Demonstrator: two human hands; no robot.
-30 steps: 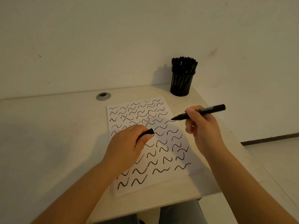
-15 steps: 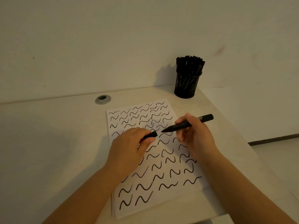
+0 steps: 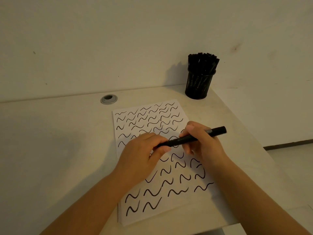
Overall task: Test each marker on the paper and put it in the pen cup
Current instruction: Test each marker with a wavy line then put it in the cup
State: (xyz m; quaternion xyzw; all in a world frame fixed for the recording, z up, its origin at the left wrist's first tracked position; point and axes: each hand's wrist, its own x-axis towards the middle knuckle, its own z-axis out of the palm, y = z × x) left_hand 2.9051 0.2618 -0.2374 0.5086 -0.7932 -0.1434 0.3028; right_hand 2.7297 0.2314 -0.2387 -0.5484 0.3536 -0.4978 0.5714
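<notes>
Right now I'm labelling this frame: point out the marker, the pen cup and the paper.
marker (image 3: 186,138), head view, mid barrel.
pen cup (image 3: 198,85), head view, mesh wall.
paper (image 3: 171,203), head view, bare patch near the front edge.

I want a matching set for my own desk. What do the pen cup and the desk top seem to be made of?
The pen cup looks like black wire mesh, probably metal: the markers inside show faintly through its wall. The desk looks like pale laminate or painted board, matt and smooth, with a grey cable hole ringed in what seems plastic or metal. The dim light leaves both open.
</notes>
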